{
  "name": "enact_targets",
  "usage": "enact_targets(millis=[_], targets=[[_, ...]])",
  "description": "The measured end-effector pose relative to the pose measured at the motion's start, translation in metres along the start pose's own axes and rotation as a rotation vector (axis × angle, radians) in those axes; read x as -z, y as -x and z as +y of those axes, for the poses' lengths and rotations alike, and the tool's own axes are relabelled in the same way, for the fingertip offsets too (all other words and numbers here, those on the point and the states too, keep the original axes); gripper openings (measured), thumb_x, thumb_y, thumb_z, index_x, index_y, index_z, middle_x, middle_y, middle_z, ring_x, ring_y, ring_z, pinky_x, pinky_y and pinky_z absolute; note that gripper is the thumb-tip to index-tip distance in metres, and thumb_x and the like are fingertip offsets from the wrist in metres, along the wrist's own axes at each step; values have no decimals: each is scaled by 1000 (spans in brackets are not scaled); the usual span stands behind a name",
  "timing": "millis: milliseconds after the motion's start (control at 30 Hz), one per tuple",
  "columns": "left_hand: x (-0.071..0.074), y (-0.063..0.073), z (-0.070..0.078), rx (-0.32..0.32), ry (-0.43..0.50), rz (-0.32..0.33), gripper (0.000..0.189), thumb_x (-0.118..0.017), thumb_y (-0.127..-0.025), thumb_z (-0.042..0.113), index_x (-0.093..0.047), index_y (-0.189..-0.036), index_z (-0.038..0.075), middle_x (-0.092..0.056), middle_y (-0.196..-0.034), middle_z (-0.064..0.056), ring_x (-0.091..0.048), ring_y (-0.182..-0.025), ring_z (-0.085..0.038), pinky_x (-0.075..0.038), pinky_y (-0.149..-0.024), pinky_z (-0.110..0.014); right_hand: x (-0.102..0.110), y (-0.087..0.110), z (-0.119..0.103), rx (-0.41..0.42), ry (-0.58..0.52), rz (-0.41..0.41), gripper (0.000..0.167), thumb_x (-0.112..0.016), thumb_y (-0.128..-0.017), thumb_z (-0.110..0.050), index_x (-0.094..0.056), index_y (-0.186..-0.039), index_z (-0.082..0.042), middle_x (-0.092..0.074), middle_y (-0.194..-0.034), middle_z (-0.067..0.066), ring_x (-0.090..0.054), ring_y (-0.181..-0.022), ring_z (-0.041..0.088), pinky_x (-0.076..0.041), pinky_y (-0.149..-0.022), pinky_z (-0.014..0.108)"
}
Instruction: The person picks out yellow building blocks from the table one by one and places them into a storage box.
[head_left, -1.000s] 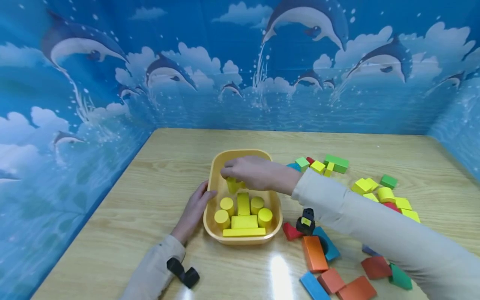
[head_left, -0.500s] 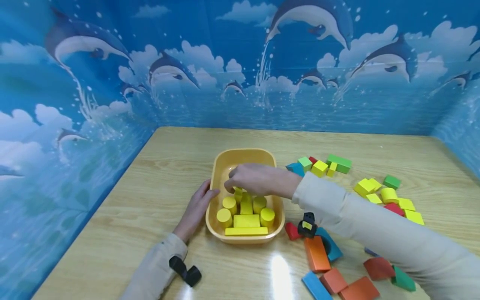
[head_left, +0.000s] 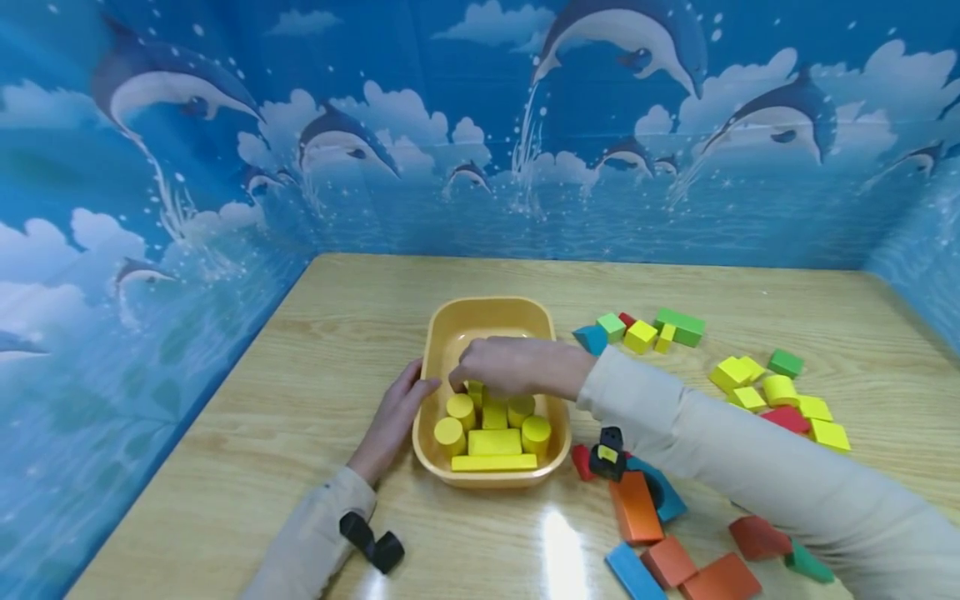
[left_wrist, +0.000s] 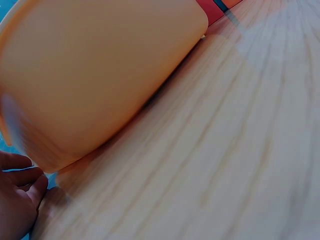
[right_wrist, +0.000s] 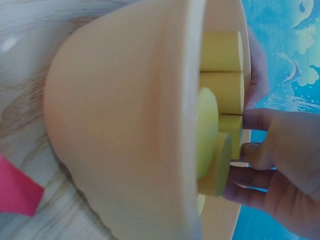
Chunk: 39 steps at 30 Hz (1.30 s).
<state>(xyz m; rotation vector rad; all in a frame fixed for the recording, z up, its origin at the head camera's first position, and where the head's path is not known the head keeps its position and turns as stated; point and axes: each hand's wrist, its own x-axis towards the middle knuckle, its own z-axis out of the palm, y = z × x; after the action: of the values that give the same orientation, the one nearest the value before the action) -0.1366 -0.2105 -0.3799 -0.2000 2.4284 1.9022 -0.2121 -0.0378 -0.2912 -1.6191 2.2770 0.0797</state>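
A yellow plastic tub [head_left: 491,480] stands on the table with several yellow wooden blocks inside, cylinders [head_left: 449,433] beside flat and upright blocks [head_left: 494,442]. My right hand [head_left: 498,365] reaches into it from the right. In the right wrist view, its thumb and index finger pinch a small yellow block [right_wrist: 230,135] beside the cylinders, while the other fingers rest near another cylinder [right_wrist: 220,167]. My left hand [head_left: 393,417] holds the tub's left side, thumb over the rim; in the left wrist view its fingers [left_wrist: 22,177] lie against the outer wall.
Right of the tub lie orange [head_left: 636,507], blue [head_left: 633,571] and red blocks. More yellow [head_left: 729,373] and green blocks [head_left: 680,325] lie farther back. A blue dolphin-print backdrop [head_left: 480,208] encloses the table.
My right hand has come nearer and lower inside the tub, bringing the yellow block to the group of cylinders. My left hand stays at the tub's side.
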Motion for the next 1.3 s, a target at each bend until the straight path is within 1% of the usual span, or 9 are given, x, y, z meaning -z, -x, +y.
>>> enact_targets(millis=[300, 400, 500, 600, 700, 833, 1033, 1167, 1300], targets=[[0, 0, 0, 6, -12, 2, 54, -48, -97, 30, -39, -146, 10, -39, -149, -15, -37, -136, -30, -27, -114, -46, -1, -2, -3, -47, 27, -16, 41, -54, -92, 2, -64, -126, -19, -63, -121, 3, -59, -107, 17, -51, -93, 32], [-2, 0, 0, 4, -7, -8, 55, -48, -97, 32, -38, -146, 10, -39, -149, -15, -37, -136, -30, -27, -114, -46, 0, 4, 1, -8, 5, 91, 44, -55, -89, 6, -63, -126, -17, -62, -122, 4, -59, -108, 19, -51, -92, 31], [-2, 1, 1, 2, -11, -11, 56, -47, -97, 33, -38, -146, 10, -38, -150, -15, -36, -137, -30, -27, -114, -46, 4, 22, 12, 28, -29, 260, 49, -55, -84, 12, -62, -125, -13, -61, -124, 7, -58, -112, 22, -50, -95, 34], [-1, 1, 2, -3, -17, -8, 55, -47, -97, 32, -38, -146, 8, -38, -150, -15, -36, -137, -30, -27, -114, -45, 6, 54, 30, 1, -66, 406, 49, -52, -83, 17, -63, -124, -9, -62, -123, 9, -57, -115, 26, -49, -96, 39], [-1, 1, 3, -1, -27, -2, 55, -46, -98, 31, -37, -146, 8, -37, -150, -15, -35, -138, -30, -26, -115, -45, -1, 94, 54, -85, -107, 481, 49, -44, -85, 18, -64, -121, -7, -63, -120, 10, -58, -112, 28, -52, -91, 43], [-1, 1, 2, 38, -25, -11, 57, -45, -98, 33, -34, -148, 9, -33, -153, -14, -30, -140, -30, -23, -116, -46, -24, 148, 81, -239, -194, 451, 44, -41, -89, 17, -65, -118, -5, -65, -116, 10, -61, -108, 30, -54, -84, 44], [3, 6, 2, 63, -37, -8, 60, -45, -98, 33, -31, -149, 7, -29, -155, -15, -27, -142, -31, -20, -116, -46, -76, 214, 98, -381, -266, 277, 47, -53, -80, 20, -67, -116, -6, -65, -117, 10, -59, -108, 35, -54, -85, 50], [3, 5, 2, 31, -20, -7, 57, -45, -98, 30, -33, -148, 6, -33, -152, -17, -32, -139, -31, -24, -115, -45, -106, 246, 99, -438, -275, 237, 50, -59, -76, 19, -67, -115, -11, -63, -119, 12, -56, -110, 40, -51, -86, 56], [-1, 3, 3, 15, 11, -15, 55, -45, -98, 28, -35, -147, 5, -35, -151, -17, -36, -136, -30, -27, -114, -44, -126, 260, 97, -450, -276, 275, 44, -68, -78, 11, -67, -114, -15, -60, -120, 13, -55, -110, 41, -52, -83, 52]])
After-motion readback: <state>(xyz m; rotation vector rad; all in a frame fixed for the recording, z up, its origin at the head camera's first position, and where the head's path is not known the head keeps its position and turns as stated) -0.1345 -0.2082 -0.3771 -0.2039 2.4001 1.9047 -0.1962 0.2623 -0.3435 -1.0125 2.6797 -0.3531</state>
